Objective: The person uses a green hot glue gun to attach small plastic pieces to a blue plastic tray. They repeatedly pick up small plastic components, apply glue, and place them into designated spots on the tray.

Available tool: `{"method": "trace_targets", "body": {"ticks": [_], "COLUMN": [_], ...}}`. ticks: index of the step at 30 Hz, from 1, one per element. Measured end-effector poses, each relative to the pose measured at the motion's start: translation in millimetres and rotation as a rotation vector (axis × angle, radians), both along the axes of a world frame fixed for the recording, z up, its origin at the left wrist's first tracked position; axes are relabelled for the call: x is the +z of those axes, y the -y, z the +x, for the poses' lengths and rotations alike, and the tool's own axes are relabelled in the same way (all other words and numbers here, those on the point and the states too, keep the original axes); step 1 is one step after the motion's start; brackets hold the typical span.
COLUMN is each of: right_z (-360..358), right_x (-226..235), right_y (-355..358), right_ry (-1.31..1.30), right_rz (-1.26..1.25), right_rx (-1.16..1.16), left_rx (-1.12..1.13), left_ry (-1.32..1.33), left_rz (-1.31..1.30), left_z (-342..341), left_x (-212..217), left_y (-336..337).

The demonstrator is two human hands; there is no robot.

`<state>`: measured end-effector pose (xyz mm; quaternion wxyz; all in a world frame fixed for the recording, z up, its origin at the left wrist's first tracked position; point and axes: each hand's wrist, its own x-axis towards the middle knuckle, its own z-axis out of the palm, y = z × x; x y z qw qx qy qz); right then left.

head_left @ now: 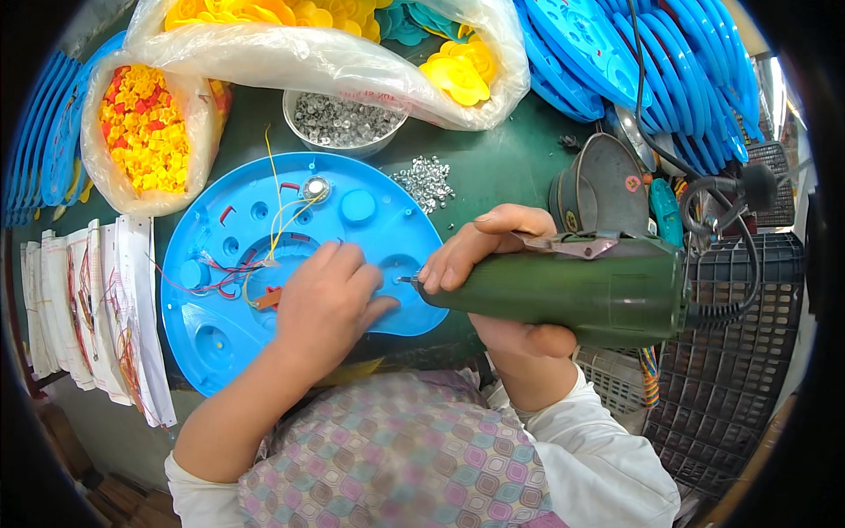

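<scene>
Two hands are at work over the big, rounded, shallow blue plastic panel [387,233], which lies flat on the green table [493,167] right in front of you. Your right hand [480,251] is wrapped round the dark green, tapered, cylindrical electric screwdriver [563,290]. Your left hand [326,299] is bent over the middle of the panel, fingers curled; whether they pinch anything cannot be told, since your knuckles hide it.

The step in hand looks like working the driver's tip at the panel's right-hand round recess. To do it well, line the shaft up with the hole you are working at, press steadily, and ease off if the tip slips. Let your left hand steady the panel, with its fingers away from the bit and the thin red, yellow and white wires [282,211] clear of it. The small heap of loose silver screws [425,183] lies just beyond the panel's edge, so mind your sleeve there.

The screwdriver's narrow tip points left, at the panel; its long axis runs nearly straight across your view, with the wide, corded end at your right. How steeply it leans toward the table can't be judged from this view.
</scene>
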<state>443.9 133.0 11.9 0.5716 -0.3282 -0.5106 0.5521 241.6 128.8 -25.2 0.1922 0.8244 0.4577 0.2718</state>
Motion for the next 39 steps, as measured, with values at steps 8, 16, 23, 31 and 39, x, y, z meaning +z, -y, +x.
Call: {"method": "trace_targets", "body": {"ticks": [8,16,23,31,39], "right_z": [-1.7,3.1,5.1,-2.4,-21.3], "right_x": [-12.4,-11.9,-18.1,-32.7,-0.9], "right_y": [-4.7,-17.4,-28.3,-37.7,-30.8], "right_ry": [-0.029,0.090,0.103,-0.112,-0.327], "right_rz": [0.011,0.021,-0.125,0.169,0.297], "right_rx": [0.006,0.200,0.380,0.170,0.247], "left_rx": [-0.028,-0.022,-0.003,0.043,0.112], "left_ry": [-0.007,-0.004,0.023,0.050,0.152], "left_rz": [-0.005,-0.010,0.015,0.007,-0.006], "left_z": [-1.0,-1.5,-0.7,-0.2,-16.1], "left_x": [-5.4,-8.2,-13.0,-8.5,4.2], "left_y": [1.9,1.6,2.4,4.1,22.1]}}
